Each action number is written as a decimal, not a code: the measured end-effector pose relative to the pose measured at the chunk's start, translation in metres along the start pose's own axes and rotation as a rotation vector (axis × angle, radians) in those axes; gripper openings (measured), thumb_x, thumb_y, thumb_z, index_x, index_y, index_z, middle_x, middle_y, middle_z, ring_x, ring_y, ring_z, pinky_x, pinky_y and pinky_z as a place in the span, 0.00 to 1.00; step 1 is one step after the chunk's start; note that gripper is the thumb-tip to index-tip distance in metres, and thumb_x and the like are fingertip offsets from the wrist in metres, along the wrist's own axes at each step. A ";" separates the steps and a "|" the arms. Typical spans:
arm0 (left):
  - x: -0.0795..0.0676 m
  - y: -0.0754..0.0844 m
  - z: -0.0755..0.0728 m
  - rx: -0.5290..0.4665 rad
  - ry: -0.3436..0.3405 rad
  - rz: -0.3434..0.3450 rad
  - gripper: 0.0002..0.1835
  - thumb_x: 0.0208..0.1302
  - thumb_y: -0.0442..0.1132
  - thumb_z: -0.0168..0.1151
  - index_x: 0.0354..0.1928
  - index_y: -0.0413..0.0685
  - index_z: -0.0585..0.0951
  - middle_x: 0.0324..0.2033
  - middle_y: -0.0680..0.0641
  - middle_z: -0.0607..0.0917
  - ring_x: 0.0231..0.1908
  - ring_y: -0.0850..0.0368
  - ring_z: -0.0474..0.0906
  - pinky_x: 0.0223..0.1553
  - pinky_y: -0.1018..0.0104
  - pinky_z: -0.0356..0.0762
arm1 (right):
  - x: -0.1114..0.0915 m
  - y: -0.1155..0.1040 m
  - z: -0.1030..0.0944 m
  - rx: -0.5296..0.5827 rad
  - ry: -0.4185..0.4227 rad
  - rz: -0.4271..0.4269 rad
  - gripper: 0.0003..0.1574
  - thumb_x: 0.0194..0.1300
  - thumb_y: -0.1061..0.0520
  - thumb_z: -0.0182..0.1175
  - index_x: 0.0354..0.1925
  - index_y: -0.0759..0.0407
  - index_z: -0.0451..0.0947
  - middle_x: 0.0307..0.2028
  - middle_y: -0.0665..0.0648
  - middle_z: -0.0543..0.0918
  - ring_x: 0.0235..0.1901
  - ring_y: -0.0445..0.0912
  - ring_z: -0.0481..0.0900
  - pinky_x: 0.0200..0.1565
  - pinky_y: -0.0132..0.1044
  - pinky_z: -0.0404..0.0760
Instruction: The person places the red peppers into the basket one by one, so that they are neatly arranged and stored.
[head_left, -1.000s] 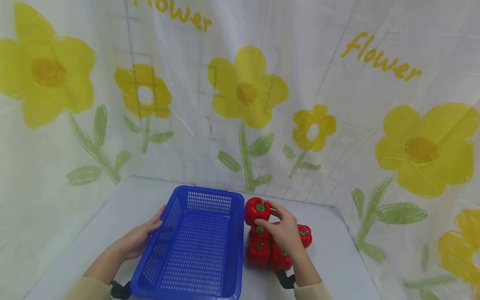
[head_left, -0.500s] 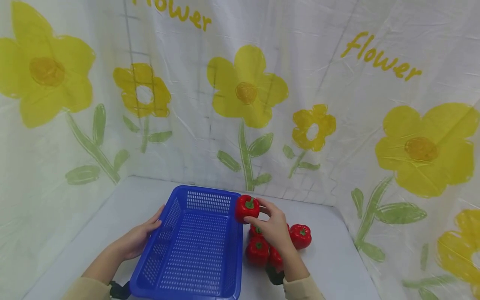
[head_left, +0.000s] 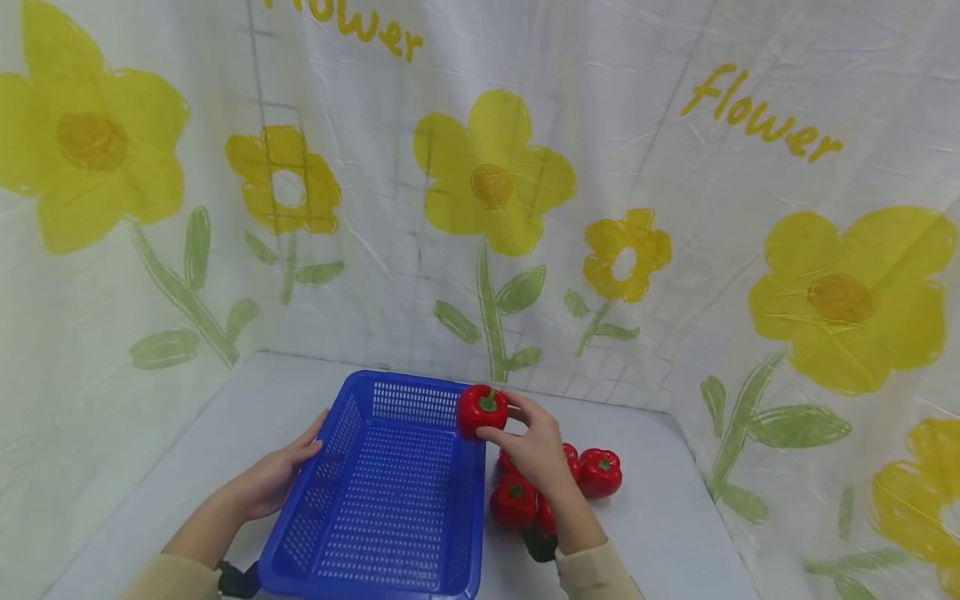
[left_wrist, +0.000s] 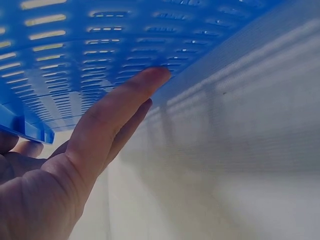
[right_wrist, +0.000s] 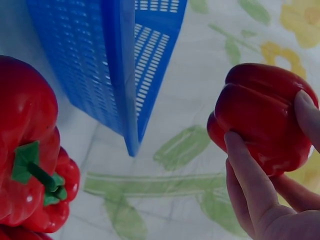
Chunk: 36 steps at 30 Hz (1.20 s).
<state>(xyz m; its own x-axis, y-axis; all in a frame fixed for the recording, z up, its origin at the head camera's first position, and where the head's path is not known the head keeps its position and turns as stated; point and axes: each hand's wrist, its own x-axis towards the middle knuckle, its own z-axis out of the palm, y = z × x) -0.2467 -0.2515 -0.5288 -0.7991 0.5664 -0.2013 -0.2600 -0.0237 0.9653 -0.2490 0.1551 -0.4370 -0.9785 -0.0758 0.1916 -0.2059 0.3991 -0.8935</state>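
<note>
In the head view my right hand (head_left: 536,446) grips a red bell pepper (head_left: 477,412) with a green stem between thumb and fingers. This bell pepper hangs over the right rim of a blue perforated basket (head_left: 483,517), near its far corner. The right wrist view shows the fingertips spread around the bell pepper's (right_wrist: 262,112) side. My left hand (head_left: 270,479) rests against the basket's left side, its fingers extended; in the left wrist view a straight digit of this hand (left_wrist: 95,135) touches the slotted wall.
More red bell peppers sit together on the white table (head_left: 660,500) right of the basket, partly hidden by the right forearm; one bell pepper (head_left: 600,472) lies at the group's right. Behind the table hangs a white curtain (head_left: 375,283) with yellow flowers.
My right hand has carried the bell pepper leftward and slightly up, from beside the basket to over its right rim. My left hand and the basket have hardly moved.
</note>
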 end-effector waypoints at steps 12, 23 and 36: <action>0.002 0.001 0.002 -0.015 0.000 -0.010 0.33 0.83 0.53 0.27 0.75 0.77 0.22 0.78 0.40 0.23 0.77 0.28 0.39 0.69 0.39 0.65 | 0.007 -0.002 0.009 -0.013 -0.019 -0.051 0.42 0.55 0.45 0.77 0.67 0.42 0.75 0.64 0.51 0.79 0.62 0.54 0.78 0.47 0.47 0.88; 0.002 0.001 0.000 -0.005 0.019 -0.023 0.34 0.83 0.54 0.29 0.75 0.79 0.23 0.79 0.38 0.26 0.76 0.28 0.45 0.67 0.41 0.68 | 0.012 -0.008 0.017 -0.012 -0.038 -0.068 0.40 0.56 0.44 0.76 0.66 0.42 0.75 0.63 0.50 0.80 0.61 0.53 0.79 0.48 0.46 0.87; 0.001 -0.001 0.000 -0.009 0.013 -0.014 0.33 0.83 0.54 0.28 0.75 0.78 0.23 0.79 0.38 0.26 0.76 0.28 0.44 0.67 0.41 0.68 | 0.017 -0.013 0.027 -0.015 -0.022 -0.043 0.42 0.56 0.43 0.76 0.68 0.42 0.74 0.62 0.49 0.80 0.62 0.51 0.78 0.53 0.51 0.85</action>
<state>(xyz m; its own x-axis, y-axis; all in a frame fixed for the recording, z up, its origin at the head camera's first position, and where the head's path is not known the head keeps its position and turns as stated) -0.2472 -0.2509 -0.5298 -0.8023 0.5559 -0.2174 -0.2762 -0.0229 0.9608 -0.2627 0.1234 -0.4329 -0.9688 -0.1128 0.2207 -0.2477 0.4084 -0.8786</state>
